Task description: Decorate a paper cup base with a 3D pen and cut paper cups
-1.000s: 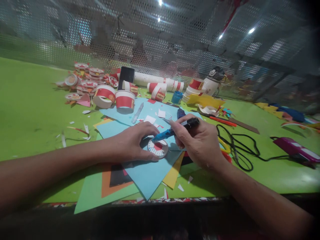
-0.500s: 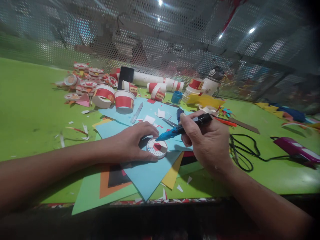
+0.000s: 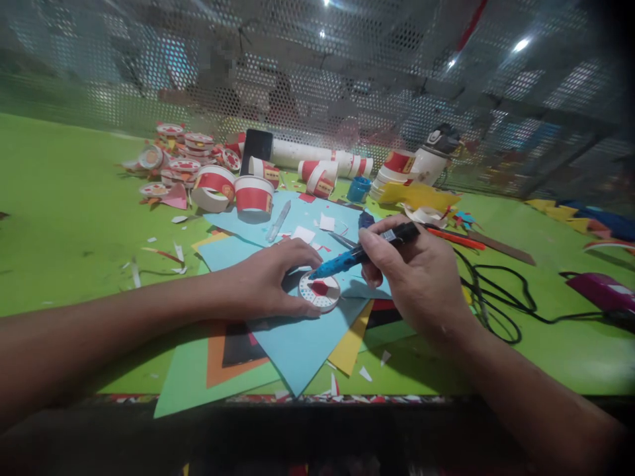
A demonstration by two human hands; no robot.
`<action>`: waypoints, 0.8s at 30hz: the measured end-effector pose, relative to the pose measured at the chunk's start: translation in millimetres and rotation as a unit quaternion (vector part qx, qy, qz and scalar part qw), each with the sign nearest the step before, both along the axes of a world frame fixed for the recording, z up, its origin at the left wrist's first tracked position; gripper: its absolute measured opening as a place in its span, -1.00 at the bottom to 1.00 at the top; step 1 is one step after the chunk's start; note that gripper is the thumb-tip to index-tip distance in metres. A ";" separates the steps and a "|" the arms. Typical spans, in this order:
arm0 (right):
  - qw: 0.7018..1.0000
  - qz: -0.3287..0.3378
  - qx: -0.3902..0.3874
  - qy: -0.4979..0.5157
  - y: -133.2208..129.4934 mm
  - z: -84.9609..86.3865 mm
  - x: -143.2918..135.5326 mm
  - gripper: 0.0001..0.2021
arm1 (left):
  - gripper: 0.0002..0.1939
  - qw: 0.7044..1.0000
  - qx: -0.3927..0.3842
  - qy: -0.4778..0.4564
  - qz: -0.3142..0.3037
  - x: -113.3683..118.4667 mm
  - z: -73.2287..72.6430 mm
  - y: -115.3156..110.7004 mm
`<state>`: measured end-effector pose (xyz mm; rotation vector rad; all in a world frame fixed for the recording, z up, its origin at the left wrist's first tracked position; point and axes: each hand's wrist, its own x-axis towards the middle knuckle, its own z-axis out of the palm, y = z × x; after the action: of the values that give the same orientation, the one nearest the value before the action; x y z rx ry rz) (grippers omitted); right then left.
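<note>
The disc is gripped, seemingly steadied, by the left hand. Over it, a marker is pinched by the right hand.

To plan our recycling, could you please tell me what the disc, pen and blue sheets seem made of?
Disc: probably paperboard, given its pale, matte face. Pen: likely plastic, its straight, black barrel slightly shiny. Blue sheets: apparently matte paper or thin card, flat and crisp-edged.
</note>
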<state>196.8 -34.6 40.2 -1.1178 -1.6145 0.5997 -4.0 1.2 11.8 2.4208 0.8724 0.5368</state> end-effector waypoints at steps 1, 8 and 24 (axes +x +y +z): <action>1.000 -0.001 -0.004 0.002 0.6 0.2 0.4 -0.86 | -0.53 1.000 0.004 -0.003 -0.002 -0.1 -0.3 0.2; 1.000 0.005 -0.021 -0.003 3.4 1.2 1.4 -0.86 | -0.58 1.000 0.013 -0.017 -0.018 -0.7 0.0 1.2; 1.000 0.019 -0.017 -0.002 3.8 -2.4 0.7 -0.84 | -0.60 0.999 0.027 -0.015 -0.024 -1.4 -3.0 2.2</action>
<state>197.5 -30.8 37.8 -1.1154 -1.6372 0.6519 -5.4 3.4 8.8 2.4697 0.7962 0.5835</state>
